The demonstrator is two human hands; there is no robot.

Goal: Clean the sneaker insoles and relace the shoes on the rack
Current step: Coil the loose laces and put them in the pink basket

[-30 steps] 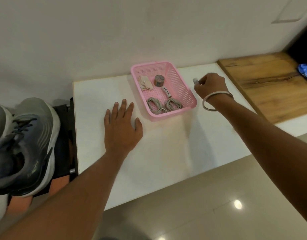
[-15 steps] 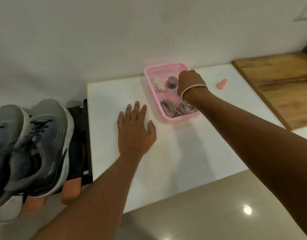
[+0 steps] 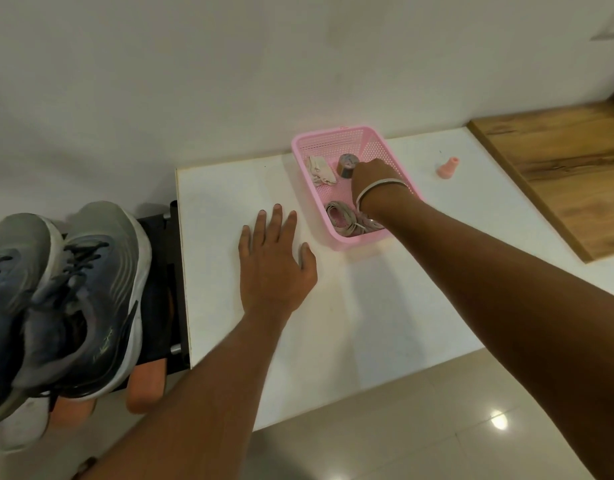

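A person's left hand (image 3: pixel 276 263) is lying flat on the white tabletop (image 3: pixel 385 306), fingers straight and slightly spread, just beside the near left corner of a pink basket (image 3: pixel 300 174) that is sitting at the back of the tabletop against the wall. The right hand (image 3: pixel 376 180), wearing a thin bangle (image 3: pixel 381 187) at the wrist, is reaching down into the basket with its knuckles bent; its fingertips are hidden behind the hand, so whether it is gripping anything cannot be told. The hand is sitting right next to a small dark cylindrical container (image 3: pixel 347 165) standing toward the far end of the basket, with a crumpled beige cloth (image 3: pixel 320 170) lying to the left of that container. Coiled grey laces (image 3: pixel 347 220) are resting at the near end of the basket, partly covered by the right wrist. A small pink cap-like piece (image 3: pixel 448 168) is standing on the tabletop to the right of the basket, well apart from it and near a wooden board (image 3: pixel 558 174) lying at the right edge. At far left, a pair of grey-blue sneakers (image 3: pixel 73 289) with dark laces is sitting on a black rack (image 3: pixel 165 271) butting against the tabletop's left edge, with orange-pink footwear (image 3: pixel 144 386) showing beneath.
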